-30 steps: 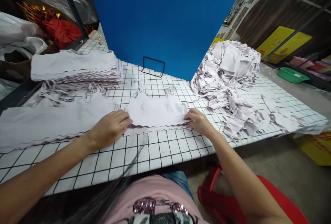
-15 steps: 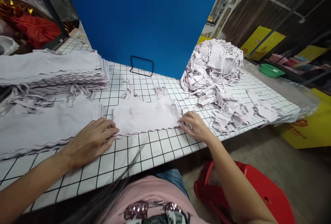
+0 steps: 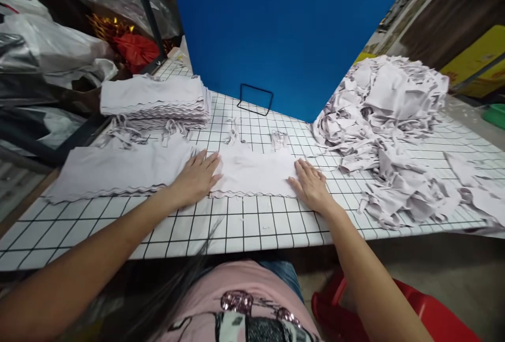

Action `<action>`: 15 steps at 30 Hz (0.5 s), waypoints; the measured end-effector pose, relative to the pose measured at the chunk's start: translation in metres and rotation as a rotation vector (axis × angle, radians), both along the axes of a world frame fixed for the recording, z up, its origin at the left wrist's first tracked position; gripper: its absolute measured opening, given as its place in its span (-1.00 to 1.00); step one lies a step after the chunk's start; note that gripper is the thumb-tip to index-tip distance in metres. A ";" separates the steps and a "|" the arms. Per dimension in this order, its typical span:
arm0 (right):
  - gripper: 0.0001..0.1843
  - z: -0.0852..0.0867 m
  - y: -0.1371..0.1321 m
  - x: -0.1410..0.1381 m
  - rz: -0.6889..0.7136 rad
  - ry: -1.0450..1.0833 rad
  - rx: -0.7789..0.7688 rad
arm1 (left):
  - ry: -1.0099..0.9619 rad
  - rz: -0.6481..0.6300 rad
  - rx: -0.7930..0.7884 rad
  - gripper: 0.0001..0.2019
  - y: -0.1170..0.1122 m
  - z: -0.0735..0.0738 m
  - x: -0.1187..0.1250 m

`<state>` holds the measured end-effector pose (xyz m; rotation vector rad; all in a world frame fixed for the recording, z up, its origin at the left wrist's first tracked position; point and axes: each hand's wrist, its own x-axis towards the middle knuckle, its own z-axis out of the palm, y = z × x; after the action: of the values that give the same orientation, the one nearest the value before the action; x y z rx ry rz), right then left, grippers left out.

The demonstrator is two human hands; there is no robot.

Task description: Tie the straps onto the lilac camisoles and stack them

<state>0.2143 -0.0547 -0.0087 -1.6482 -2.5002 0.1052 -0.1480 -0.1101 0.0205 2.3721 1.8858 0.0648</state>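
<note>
A white camisole-style garment (image 3: 256,171) with thin straps and a wavy hem lies flat on the grid-patterned table (image 3: 244,226) in front of me. My left hand (image 3: 199,176) rests with fingers stretched out at its left edge, between it and a stack of similar white garments (image 3: 126,168). At the right edge, my right hand (image 3: 310,181) lies flat with its fingers spread, touching the cloth. The garment's straps (image 3: 279,141) point away from me.
Behind the left stack stands a taller pile of folded white garments (image 3: 155,97). A large heap of loose white pieces (image 3: 390,94) covers the right side. A blue panel (image 3: 292,31) rises at the back, with a black wire frame (image 3: 255,100) before it. A red stool (image 3: 418,305) is below right.
My view has swung left. Both hands have gone from bent fingers at the garment's lower corners to flat, outstretched fingers along its sides.
</note>
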 end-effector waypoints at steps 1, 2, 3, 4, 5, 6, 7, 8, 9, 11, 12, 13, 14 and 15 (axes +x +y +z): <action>-0.28 -0.001 0.000 0.001 0.002 -0.001 0.004 | -0.017 0.022 0.004 -0.43 0.002 0.004 -0.002; -0.29 -0.001 0.000 0.002 0.003 -0.002 0.004 | -0.038 0.035 0.019 -0.45 0.004 0.008 -0.005; -0.28 0.000 -0.001 0.002 0.004 -0.003 0.001 | -0.063 0.031 0.041 -0.47 0.005 0.011 -0.007; -0.28 0.001 -0.002 0.001 0.002 -0.002 -0.002 | -0.087 0.010 0.060 -0.49 0.006 0.014 -0.010; -0.27 0.002 -0.002 0.001 0.002 -0.002 -0.007 | -0.108 -0.023 0.072 -0.50 0.006 0.015 -0.012; -0.27 0.002 -0.002 0.000 0.003 -0.001 -0.012 | -0.121 -0.059 0.080 -0.51 0.005 0.016 -0.013; -0.26 0.002 -0.003 0.000 0.002 -0.002 -0.017 | -0.128 -0.088 0.089 -0.52 0.003 0.017 -0.014; -0.26 0.003 -0.003 0.000 0.001 -0.004 -0.021 | -0.132 -0.102 0.102 -0.54 -0.001 0.017 -0.014; -0.27 0.002 -0.002 0.000 -0.001 -0.007 -0.023 | -0.137 -0.094 0.125 -0.57 -0.004 0.017 -0.014; -0.27 0.002 -0.002 0.000 -0.007 -0.007 -0.018 | -0.157 -0.014 0.184 -0.62 -0.013 0.016 -0.012; -0.28 0.002 -0.002 0.000 -0.014 -0.003 -0.012 | -0.174 0.045 0.196 -0.63 -0.017 0.017 -0.010; -0.28 0.002 -0.002 0.000 -0.020 0.004 -0.005 | -0.197 0.106 0.183 -0.64 -0.021 0.017 -0.007; -0.29 0.002 -0.002 0.000 -0.025 0.011 0.004 | -0.225 0.157 0.149 -0.64 -0.025 0.019 -0.004; -0.29 0.002 -0.002 0.000 -0.029 0.018 0.012 | -0.253 0.196 0.098 -0.66 -0.028 0.021 -0.001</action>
<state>0.2142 -0.0564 -0.0068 -1.6710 -2.4575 0.1008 -0.1488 -0.1385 0.0411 2.1073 2.0209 0.4605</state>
